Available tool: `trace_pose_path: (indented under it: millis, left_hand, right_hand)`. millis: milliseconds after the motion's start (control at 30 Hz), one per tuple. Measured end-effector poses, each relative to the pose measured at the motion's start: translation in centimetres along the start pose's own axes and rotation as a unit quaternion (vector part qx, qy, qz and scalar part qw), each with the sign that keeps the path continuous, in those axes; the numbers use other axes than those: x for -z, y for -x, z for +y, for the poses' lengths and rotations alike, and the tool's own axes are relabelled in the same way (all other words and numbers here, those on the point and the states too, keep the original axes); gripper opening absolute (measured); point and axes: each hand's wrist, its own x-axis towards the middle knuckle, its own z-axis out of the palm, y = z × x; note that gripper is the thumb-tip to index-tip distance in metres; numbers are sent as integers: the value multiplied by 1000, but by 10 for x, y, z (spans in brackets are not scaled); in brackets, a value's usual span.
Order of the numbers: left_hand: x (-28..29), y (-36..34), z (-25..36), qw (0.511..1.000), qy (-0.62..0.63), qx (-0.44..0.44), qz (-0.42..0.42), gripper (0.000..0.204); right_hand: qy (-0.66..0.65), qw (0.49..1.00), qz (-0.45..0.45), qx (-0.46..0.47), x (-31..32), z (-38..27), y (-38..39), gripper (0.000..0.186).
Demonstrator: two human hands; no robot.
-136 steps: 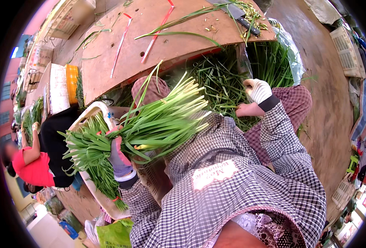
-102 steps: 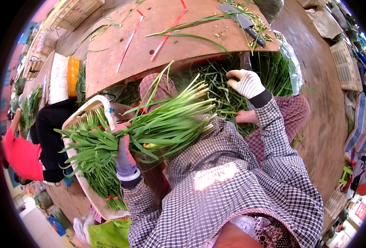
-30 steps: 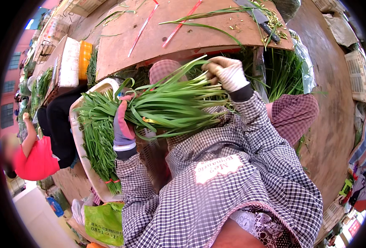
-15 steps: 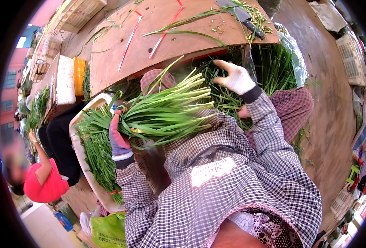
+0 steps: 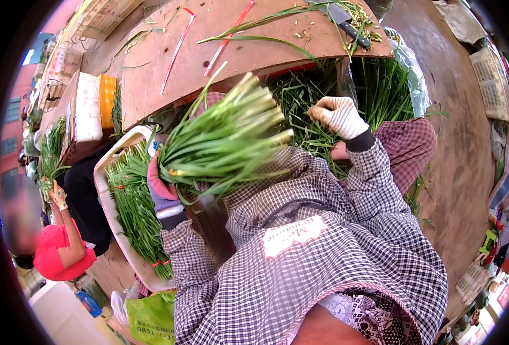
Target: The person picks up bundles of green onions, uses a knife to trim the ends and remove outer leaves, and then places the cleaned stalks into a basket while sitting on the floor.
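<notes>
My left grip (image 5: 161,187), closed around the leafy part of the green stalk bundle (image 5: 217,144), just beside the white crate (image 5: 106,201); the bundle's long axis runs rightward and away from me, pale ends (image 5: 263,103) toward my right grip (image 5: 340,117). That grip, knuckles up and fingers curled, hangs near but apart from them, nothing visible in it

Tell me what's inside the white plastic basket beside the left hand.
The white plastic basket holds chive bundles, some with red ties. Its bottom is hidden beneath them, and part of its right side behind the left hand.
</notes>
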Motion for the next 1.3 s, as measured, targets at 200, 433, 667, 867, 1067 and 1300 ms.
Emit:
trace_pose_path:
  millis: [200, 433, 667, 867, 1067, 1300]
  left_hand:
    - [-11, -23, -11, 983, 181, 26, 29, 34]
    - [-19, -17, -14, 977, 209, 28, 30, 33]
    - [-20, -14, -22, 978, 206, 4, 26, 32]
    - [-29, -12, -15, 974, 211, 45, 67, 38]
    - [-26, -13, -17, 972, 219, 57, 62, 35]
    - [-30, -8, -19, 994, 95, -35, 34, 32]
  right_hand:
    - [-79, 993, 10, 92, -26, -22, 9, 17]
    - [28, 979, -123, 157, -61, -27, 2, 26]
    - [10, 964, -93, 250, -113, -11, 1, 28]
    - [-3, 967, -102, 234, -114, -18, 6, 26]
    - [39, 958, -202, 199, -98, -9, 11, 23]
    - [100, 955, -19, 280, -91, 0, -5, 16]
